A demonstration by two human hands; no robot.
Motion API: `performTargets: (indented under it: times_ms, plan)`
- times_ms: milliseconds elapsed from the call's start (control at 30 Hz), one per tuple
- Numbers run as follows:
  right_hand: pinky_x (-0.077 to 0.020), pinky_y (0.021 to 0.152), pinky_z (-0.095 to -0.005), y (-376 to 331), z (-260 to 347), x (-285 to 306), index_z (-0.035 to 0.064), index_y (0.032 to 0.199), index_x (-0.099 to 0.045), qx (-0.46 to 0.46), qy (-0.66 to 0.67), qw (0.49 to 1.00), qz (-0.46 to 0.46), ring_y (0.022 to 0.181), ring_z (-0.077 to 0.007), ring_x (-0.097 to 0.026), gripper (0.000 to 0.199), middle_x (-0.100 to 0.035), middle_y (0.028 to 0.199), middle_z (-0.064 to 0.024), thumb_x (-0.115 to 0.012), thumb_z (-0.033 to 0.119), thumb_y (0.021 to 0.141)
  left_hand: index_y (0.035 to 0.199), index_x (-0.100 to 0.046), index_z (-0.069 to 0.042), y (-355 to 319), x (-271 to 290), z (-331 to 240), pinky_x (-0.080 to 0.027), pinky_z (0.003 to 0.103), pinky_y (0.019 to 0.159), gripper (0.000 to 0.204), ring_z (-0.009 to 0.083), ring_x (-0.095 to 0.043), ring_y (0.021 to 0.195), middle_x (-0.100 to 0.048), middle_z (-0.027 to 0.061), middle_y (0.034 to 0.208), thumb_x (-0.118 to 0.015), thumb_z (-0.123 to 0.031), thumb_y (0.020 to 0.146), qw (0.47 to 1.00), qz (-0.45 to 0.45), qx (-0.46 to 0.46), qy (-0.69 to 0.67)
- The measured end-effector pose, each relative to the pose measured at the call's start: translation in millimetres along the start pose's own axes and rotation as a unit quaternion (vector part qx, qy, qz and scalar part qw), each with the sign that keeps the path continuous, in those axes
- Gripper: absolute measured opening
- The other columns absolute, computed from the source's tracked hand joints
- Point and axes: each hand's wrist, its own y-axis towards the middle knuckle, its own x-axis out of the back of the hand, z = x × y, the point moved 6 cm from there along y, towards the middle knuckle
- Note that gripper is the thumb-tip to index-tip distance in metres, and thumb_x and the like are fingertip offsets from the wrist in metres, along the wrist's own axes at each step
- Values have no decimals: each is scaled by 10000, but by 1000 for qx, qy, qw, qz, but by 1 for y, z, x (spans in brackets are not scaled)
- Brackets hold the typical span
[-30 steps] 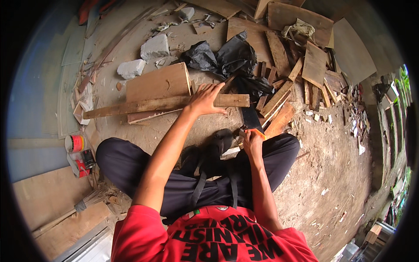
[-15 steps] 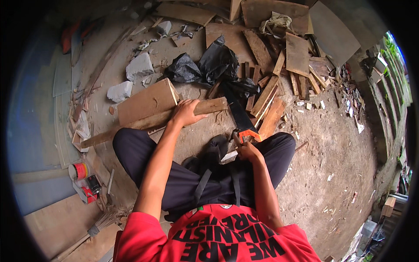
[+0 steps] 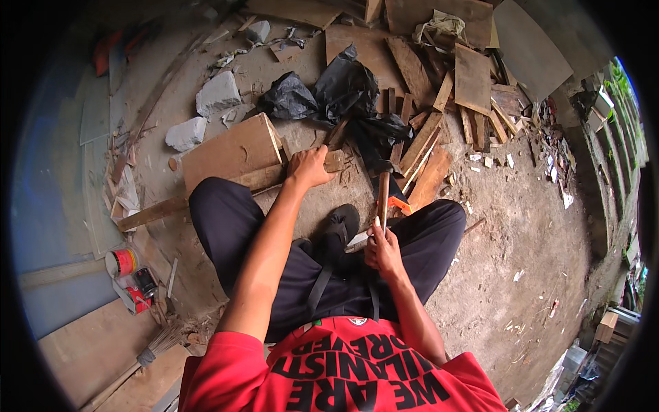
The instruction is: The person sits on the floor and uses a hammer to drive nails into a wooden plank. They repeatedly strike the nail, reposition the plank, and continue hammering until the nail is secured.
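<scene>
I see my left hand [image 3: 309, 167] pressed down and clenched over the long wooden batten [image 3: 226, 189], which lies on the dirt floor [image 3: 501, 275] across the front of my knees, just beside the flat plywood board [image 3: 230, 152]. My right hand [image 3: 383, 250] is closed around a wooden tool handle [image 3: 382, 199] that stands nearly upright between my legs; its working end is hard to make out, though an orange part [image 3: 398, 204] shows beside it, so I cannot tell exactly what the tool is. I judge the main risk to be the left fingers: they sit right on the batten, near where any blow or cut would land, and a glancing stroke could reach them. The batten rests on uneven ground and scrap, so it may roll or kick under force. My foot [image 3: 338, 230] sits near the tool too. Loose offcuts [image 3: 425, 144] and black plastic sheeting [image 3: 343, 93] crowd the space just beyond.
</scene>
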Motion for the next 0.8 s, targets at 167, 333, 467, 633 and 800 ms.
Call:
performTargets:
  times_ms: [167,333,467,633,800]
  plan:
    - [-228,346,-246,-2,7,-17,96,929,-479,92,38,994,36,377,-82,-270,449,-320,553,37,-359,516,1035,1041,-582,-57,4,-4,6,-500,496,841,595,396,-661,955,-699,201,976,-824,-422,637,1000,-29,-2,7]
    - [-220,356,-244,16,-3,-23,114,888,-468,-40,32,997,51,382,-81,-263,530,-284,527,47,-337,615,998,1038,-591,-58,5,-3,2,-497,498,839,604,387,-661,968,-703,186,986,-825,-441,633,999,-33,-8,12]
    - [-210,356,-238,15,0,-20,134,799,-404,-2,12,999,36,377,-80,-245,546,-276,518,51,-327,640,989,1036,-605,-55,3,6,-7,-521,470,845,582,388,-661,976,-698,207,993,-811,-445,655,999,-24,-2,31]
    - [-239,352,-253,-18,85,-42,59,872,-440,272,47,960,42,384,-75,-280,637,-316,518,24,-350,685,951,1011,-599,-58,1,2,0,-492,510,812,651,396,-660,936,-699,183,934,-806,-558,650,998,-44,-16,34]
    - [-338,393,-243,6,57,-29,82,760,-430,340,-52,939,-16,431,-81,-397,534,-408,561,26,-316,526,1034,1050,-563,-48,-4,12,-9,-475,469,865,636,375,-623,1018,-656,177,1066,-593,-647,841,984,-120,-123,-47]
